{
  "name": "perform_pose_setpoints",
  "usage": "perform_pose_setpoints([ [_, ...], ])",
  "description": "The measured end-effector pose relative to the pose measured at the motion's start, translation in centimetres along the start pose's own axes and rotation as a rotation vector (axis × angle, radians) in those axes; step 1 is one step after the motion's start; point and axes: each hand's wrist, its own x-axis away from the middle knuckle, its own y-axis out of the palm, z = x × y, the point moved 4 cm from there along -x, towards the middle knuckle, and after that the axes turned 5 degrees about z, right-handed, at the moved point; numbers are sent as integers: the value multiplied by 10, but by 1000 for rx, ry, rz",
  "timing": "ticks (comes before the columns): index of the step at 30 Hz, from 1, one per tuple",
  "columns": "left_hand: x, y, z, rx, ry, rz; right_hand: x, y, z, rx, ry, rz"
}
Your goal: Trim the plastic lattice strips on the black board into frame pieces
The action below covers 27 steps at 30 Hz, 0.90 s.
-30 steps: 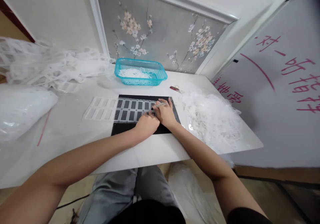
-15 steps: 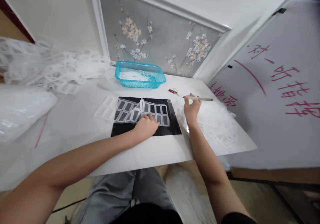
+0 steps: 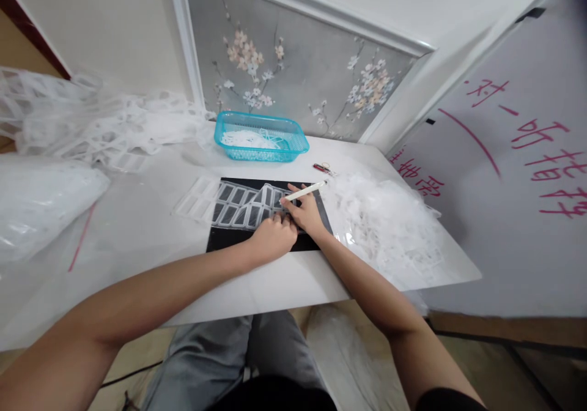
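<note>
A translucent plastic sheet with rows of rectangular windows (image 3: 228, 205) lies over a black mat (image 3: 229, 240), partly folded on itself. My left hand (image 3: 275, 238) holds the sheet down near the mat's right half, its fingers curled and pressed against it. Pinched in my right hand (image 3: 308, 212) is a slim pen-shaped tool with a pale barrel (image 3: 306, 192), slanting up to the right. Its lower end is at the sheet, just above my left fingers; the tip is too small to make out. Both hands are close together and cover the sheet's right end.
A blue plastic basket (image 3: 261, 154) with white strips stands behind the mat. A small red tool (image 3: 321, 168) lies right of it. Tangled clear plastic pieces (image 3: 389, 227) heap up at the right. More white cut sheets (image 3: 123, 123) and a filled plastic bag (image 3: 46, 206) are at the left.
My right hand has come left and down with the pen-shaped tool, from over the heap onto the sheet beside my left hand. My left fingers are now more curled.
</note>
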Motion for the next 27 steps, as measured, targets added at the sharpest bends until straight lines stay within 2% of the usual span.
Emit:
perform_pose_setpoints([
  [10,-2,-13,-6,-52,-243,-31,-1,3,1,16,-9,-24],
  [17,-3,-11,-6,-34,-256,-77,4,1,-11,45,-74,-54],
  [22,-6,-11,-10,-19,-223,-117,10,5,-29,216,-297,-116],
  [27,-10,-15,-17,-5,-201,-143,6,-2,-26,290,-306,-19],
])
